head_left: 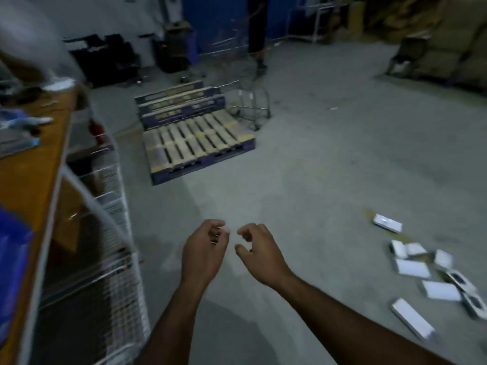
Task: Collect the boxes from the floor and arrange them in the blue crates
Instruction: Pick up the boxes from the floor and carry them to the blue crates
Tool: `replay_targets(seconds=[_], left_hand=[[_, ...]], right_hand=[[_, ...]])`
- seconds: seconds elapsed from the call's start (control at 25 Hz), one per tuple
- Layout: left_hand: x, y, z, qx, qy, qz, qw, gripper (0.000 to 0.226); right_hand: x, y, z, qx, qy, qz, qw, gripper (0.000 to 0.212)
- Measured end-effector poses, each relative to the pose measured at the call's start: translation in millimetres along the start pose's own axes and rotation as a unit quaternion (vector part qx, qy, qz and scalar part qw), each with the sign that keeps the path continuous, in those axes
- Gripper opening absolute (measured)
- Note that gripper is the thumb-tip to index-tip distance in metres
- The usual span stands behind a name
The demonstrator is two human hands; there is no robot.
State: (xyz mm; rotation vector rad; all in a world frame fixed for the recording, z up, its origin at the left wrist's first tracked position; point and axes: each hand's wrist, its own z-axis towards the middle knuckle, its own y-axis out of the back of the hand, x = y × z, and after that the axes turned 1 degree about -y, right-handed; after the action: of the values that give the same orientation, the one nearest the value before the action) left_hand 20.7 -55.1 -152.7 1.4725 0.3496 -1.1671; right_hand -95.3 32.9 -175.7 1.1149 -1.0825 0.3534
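Note:
Several small white boxes (412,268) lie scattered on the grey concrete floor at the lower right, one (387,223) a little apart from the rest and a long one (412,321) nearest me. A blue crate (11,262) shows at the left edge on the wooden table. My left hand (204,248) and my right hand (257,250) hang side by side over bare floor in the middle, fingers loosely curled, holding nothing. Both hands are well left of the boxes.
A wooden table (34,180) with clutter runs along the left, white wire racks (113,219) beside it. A blue-edged pallet (195,143) lies ahead, with a wire trolley (249,101) behind it. A person's legs (257,30) stand at the back.

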Motion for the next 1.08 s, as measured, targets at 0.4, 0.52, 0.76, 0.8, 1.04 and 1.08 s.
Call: replay_targets(seconds=[0.4,0.52,0.76,0.8,1.04,1.08], left_hand=[[-144,-242,-18,0.216,-0.078,-0.001,0.973,0.014],[-177,-312,-35,0.277,-0.100,-0.001,0.956,0.018],[-232,-440,-62,0.398,-0.148,0.019,0.905,0.021],[-241,-463,-63,0.418,-0.155,0.023,0.895,0.020],[-284,-595,-50,0.499,-0.197,0.028,0.843,0.020],[-292,-614,-48,0.512,-0.204,0.033,0.833,0.020]], right_hand=[[-179,205,-61,-0.175,-0.207,0.025,0.962,0.028],[-226,255,-86,-0.221,-0.262,0.021,0.939,0.027],[-303,332,-137,-0.304,-0.368,0.040,0.878,0.023],[-317,343,-142,-0.317,-0.384,0.042,0.866,0.021],[-392,412,-131,-0.393,-0.459,0.048,0.796,0.026],[-399,423,-127,-0.402,-0.468,0.048,0.786,0.026]])
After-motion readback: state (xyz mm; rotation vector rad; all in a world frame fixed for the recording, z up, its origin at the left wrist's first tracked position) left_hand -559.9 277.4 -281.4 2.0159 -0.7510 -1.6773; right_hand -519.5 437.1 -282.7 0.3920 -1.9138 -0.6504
